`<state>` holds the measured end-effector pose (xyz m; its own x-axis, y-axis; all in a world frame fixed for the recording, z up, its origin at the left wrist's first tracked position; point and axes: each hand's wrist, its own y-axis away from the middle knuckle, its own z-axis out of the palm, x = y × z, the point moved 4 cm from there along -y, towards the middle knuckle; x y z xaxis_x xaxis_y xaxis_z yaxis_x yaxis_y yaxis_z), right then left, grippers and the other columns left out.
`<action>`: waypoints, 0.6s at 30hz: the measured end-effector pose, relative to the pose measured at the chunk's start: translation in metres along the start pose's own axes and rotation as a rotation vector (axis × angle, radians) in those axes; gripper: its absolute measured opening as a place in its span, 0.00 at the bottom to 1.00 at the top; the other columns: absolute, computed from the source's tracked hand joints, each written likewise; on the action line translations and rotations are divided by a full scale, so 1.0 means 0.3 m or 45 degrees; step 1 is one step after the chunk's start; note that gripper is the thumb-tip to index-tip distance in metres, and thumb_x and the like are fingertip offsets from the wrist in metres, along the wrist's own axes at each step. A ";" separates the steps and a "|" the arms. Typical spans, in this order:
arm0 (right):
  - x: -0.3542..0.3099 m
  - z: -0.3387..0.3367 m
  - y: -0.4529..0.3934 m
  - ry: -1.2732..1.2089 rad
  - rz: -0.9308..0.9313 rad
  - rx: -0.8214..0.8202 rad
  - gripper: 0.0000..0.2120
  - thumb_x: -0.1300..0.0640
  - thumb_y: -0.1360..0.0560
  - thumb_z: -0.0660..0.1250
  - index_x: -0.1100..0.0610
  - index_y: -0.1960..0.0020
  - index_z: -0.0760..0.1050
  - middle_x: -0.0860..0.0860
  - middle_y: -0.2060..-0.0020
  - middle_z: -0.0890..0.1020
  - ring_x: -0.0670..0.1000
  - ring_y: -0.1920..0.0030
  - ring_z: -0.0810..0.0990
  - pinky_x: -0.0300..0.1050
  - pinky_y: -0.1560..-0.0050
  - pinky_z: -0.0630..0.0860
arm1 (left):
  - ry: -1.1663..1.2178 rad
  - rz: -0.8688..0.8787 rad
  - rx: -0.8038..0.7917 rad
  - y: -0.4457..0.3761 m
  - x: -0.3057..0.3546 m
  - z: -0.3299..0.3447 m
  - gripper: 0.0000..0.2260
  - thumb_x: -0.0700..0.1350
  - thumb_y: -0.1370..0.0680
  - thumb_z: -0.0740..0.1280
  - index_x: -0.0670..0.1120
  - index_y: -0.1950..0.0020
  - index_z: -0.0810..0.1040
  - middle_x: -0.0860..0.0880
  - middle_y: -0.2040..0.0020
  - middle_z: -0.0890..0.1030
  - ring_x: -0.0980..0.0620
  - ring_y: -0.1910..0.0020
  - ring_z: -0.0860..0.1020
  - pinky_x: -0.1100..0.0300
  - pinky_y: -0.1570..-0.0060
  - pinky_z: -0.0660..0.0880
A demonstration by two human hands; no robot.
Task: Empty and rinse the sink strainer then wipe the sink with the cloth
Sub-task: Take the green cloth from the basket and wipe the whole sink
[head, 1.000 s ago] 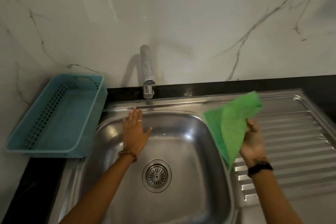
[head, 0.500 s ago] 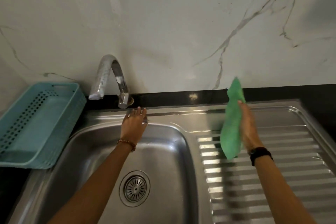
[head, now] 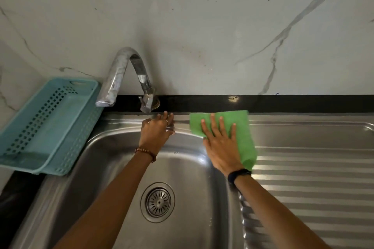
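Observation:
A stainless steel sink (head: pixel 113 159) fills the lower view, with the round metal strainer (head: pixel 158 202) seated in its drain. The green cloth (head: pixel 242 137) lies spread on the sink's back rim, at the corner between basin and drainboard. My right hand (head: pixel 220 145) presses flat on the cloth with fingers spread. My left hand (head: pixel 156 132) rests flat on the back rim just below the tap base, fingers together, holding nothing.
A curved metal tap (head: pixel 123 75) stands behind the basin, its spout swung to the left. A light blue perforated basket (head: pixel 48 125) sits on the counter at left. The ribbed drainboard (head: pixel 313 178) extends right. A marble wall (head: pixel 202 26) rises behind.
My right hand brought the hanging cloth down and laid it flat on the sink's back rim. My left hand stayed on the rim. The tap spout swung left between the earlier frames.

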<state>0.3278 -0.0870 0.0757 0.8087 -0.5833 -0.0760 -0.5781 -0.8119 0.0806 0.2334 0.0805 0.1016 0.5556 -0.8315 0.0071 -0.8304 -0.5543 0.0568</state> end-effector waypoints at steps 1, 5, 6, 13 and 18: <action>-0.056 0.000 -0.030 -0.019 -0.084 0.001 0.26 0.51 0.21 0.42 0.51 0.24 0.42 0.56 0.23 0.43 0.62 0.24 0.43 0.70 0.30 0.39 | 0.004 -0.017 0.001 -0.001 0.002 0.001 0.26 0.53 0.23 0.62 0.52 0.26 0.59 0.49 0.26 0.63 0.48 0.31 0.68 0.51 0.36 0.67; -0.205 -0.007 -0.109 -0.089 -0.261 -0.001 0.26 0.52 0.20 0.50 0.50 0.24 0.47 0.51 0.23 0.45 0.56 0.23 0.42 0.66 0.30 0.33 | 0.104 -0.098 0.040 0.004 -0.004 -0.008 0.25 0.51 0.23 0.62 0.47 0.28 0.63 0.45 0.33 0.74 0.42 0.42 0.77 0.50 0.41 0.73; -0.206 -0.006 -0.107 -0.089 -0.267 0.001 0.26 0.52 0.20 0.51 0.49 0.24 0.48 0.50 0.22 0.46 0.55 0.23 0.42 0.65 0.29 0.33 | 0.121 -0.106 0.040 0.009 -0.003 -0.011 0.25 0.52 0.23 0.63 0.46 0.28 0.64 0.45 0.34 0.75 0.42 0.43 0.78 0.49 0.42 0.74; 0.038 -0.035 -0.002 -0.213 -0.082 0.016 0.22 0.51 0.20 0.50 0.42 0.26 0.56 0.43 0.23 0.51 0.48 0.23 0.48 0.60 0.26 0.41 | 0.192 -0.099 -0.031 0.013 0.002 -0.022 0.26 0.51 0.25 0.66 0.52 0.28 0.63 0.48 0.27 0.66 0.44 0.33 0.71 0.49 0.39 0.71; 0.399 -0.060 0.172 -0.225 0.345 -0.001 0.22 0.52 0.19 0.50 0.44 0.26 0.55 0.46 0.23 0.50 0.49 0.23 0.47 0.64 0.27 0.48 | 0.235 -0.090 -0.037 0.028 0.011 -0.026 0.26 0.49 0.24 0.65 0.50 0.27 0.61 0.46 0.27 0.65 0.43 0.34 0.71 0.49 0.39 0.72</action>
<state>0.3966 -0.1984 0.0885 0.5938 -0.7731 -0.2230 -0.7698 -0.6265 0.1222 0.2287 0.0733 0.1098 0.6131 -0.7681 0.1850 -0.7889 -0.6075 0.0925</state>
